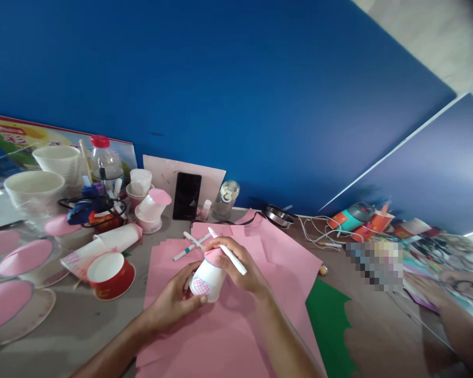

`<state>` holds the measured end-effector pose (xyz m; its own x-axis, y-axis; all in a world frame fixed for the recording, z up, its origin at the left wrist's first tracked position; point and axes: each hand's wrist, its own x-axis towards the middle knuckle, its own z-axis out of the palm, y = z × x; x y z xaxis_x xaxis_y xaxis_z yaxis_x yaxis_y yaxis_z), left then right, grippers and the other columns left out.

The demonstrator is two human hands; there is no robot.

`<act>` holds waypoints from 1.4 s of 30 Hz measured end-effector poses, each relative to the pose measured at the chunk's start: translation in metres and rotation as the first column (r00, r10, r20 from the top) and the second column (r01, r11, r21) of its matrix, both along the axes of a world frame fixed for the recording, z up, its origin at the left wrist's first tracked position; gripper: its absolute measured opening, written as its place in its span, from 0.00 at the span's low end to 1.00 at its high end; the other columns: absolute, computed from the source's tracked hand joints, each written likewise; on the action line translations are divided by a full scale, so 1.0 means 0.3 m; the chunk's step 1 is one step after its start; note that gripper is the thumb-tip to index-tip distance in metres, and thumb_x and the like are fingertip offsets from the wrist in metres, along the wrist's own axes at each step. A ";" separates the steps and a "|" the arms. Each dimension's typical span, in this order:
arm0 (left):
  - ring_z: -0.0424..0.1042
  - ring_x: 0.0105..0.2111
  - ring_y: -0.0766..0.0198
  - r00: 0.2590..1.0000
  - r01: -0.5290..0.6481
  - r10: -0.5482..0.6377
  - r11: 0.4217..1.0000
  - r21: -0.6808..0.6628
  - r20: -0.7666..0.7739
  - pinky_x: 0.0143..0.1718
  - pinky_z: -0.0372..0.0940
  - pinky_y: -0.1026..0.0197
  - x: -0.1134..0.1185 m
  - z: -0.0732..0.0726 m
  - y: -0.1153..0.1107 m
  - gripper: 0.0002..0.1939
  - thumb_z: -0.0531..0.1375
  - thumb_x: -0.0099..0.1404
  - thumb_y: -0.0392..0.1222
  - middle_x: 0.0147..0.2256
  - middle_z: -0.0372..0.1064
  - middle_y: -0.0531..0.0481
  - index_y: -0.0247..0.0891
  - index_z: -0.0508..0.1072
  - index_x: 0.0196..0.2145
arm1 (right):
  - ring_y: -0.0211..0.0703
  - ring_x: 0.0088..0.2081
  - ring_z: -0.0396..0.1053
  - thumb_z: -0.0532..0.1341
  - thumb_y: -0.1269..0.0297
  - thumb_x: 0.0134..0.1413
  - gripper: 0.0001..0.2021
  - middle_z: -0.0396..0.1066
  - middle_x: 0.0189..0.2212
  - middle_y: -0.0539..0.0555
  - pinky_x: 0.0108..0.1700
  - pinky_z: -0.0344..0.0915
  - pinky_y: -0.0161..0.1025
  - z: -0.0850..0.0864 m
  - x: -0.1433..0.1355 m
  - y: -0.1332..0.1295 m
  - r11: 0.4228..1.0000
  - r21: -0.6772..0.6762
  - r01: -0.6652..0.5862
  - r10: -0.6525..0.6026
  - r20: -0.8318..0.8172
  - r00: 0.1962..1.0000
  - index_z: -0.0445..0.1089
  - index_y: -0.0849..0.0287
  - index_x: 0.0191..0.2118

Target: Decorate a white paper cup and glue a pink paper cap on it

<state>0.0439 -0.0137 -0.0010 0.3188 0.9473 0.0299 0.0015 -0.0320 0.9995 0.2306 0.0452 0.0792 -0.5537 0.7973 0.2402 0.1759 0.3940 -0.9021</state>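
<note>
A white paper cup (pixel 208 279) with a pink crosshatched patch and a pink paper top (pixel 216 256) is held over pink paper sheets (pixel 220 341). My left hand (pixel 177 299) is wrapped round its lower left side, thumb at the near edge. In my right hand (pixel 240 265) is a white marker (pixel 232 258), pointing up and left, while the fingers rest on the pink top. Just beyond the hands, a teal-banded marker (pixel 186 251) and a white marker (pixel 192 240) lie on the paper.
Cups with pink tops (pixel 26 257) and a red bowl (pixel 111 275) stand at left. A phone (pixel 186 196) and glass jar (pixel 226 199) are at the back. Green paper (pixel 331 325) lies right; another person's arm (pixel 453 310) reaches in at far right.
</note>
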 end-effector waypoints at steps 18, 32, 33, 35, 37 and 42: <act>0.68 0.51 0.47 0.991 0.015 -0.006 0.998 -0.067 0.133 0.50 0.65 0.52 0.003 -0.001 0.008 0.34 0.64 0.60 0.54 0.52 0.69 0.38 0.35 0.62 0.58 | 0.48 0.46 0.72 0.60 0.51 0.61 0.15 0.76 0.45 0.56 0.47 0.67 0.40 -0.018 -0.012 0.004 0.984 -0.156 0.084 -0.103 -0.119 0.988 0.71 0.55 0.47; 0.70 0.50 0.47 0.994 0.003 0.001 0.999 -0.036 0.110 0.50 0.65 0.52 0.004 0.010 0.009 0.33 0.64 0.61 0.54 0.54 0.70 0.37 0.35 0.65 0.59 | 0.49 0.47 0.72 0.60 0.51 0.62 0.16 0.75 0.46 0.57 0.49 0.66 0.42 -0.026 -0.026 -0.003 0.987 -0.120 0.109 -0.120 -0.089 0.989 0.71 0.56 0.48; 0.70 0.50 0.47 0.994 0.003 0.000 0.999 -0.033 0.107 0.50 0.65 0.52 0.003 0.012 0.009 0.33 0.64 0.61 0.54 0.54 0.70 0.37 0.34 0.65 0.59 | 0.49 0.47 0.72 0.60 0.52 0.62 0.15 0.75 0.46 0.57 0.49 0.66 0.43 -0.028 -0.027 -0.003 0.986 -0.124 0.110 -0.122 -0.093 0.988 0.71 0.55 0.48; 0.70 0.50 0.47 0.995 0.004 -0.002 1.000 -0.024 0.101 0.50 0.66 0.53 0.002 0.014 0.010 0.33 0.64 0.61 0.54 0.54 0.70 0.37 0.34 0.65 0.58 | 0.49 0.48 0.72 0.60 0.53 0.62 0.14 0.75 0.46 0.57 0.50 0.66 0.43 -0.031 -0.029 -0.004 0.986 -0.124 0.114 -0.127 -0.103 0.987 0.71 0.55 0.48; 0.69 0.51 0.46 0.995 -0.001 0.002 1.000 -0.015 0.096 0.50 0.66 0.53 0.002 0.013 0.011 0.34 0.64 0.60 0.55 0.54 0.70 0.37 0.34 0.66 0.58 | 0.49 0.49 0.72 0.60 0.54 0.63 0.13 0.75 0.46 0.57 0.51 0.66 0.44 -0.032 -0.030 -0.005 0.986 -0.115 0.118 -0.130 -0.105 0.986 0.70 0.55 0.47; 0.70 0.49 0.48 0.993 0.012 -0.012 1.000 -0.006 0.121 0.49 0.66 0.54 0.003 0.008 0.012 0.33 0.64 0.61 0.54 0.54 0.70 0.37 0.34 0.65 0.59 | 0.50 0.49 0.72 0.59 0.55 0.63 0.13 0.75 0.46 0.57 0.50 0.66 0.43 -0.023 -0.030 -0.013 0.988 -0.095 0.121 -0.130 -0.093 0.987 0.70 0.55 0.48</act>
<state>0.0448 -0.0100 0.0014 0.3247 0.9437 0.0628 -0.1193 -0.0250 0.9925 0.2216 0.0414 0.0723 -0.4252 0.8795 0.2137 0.1275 0.2919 -0.9479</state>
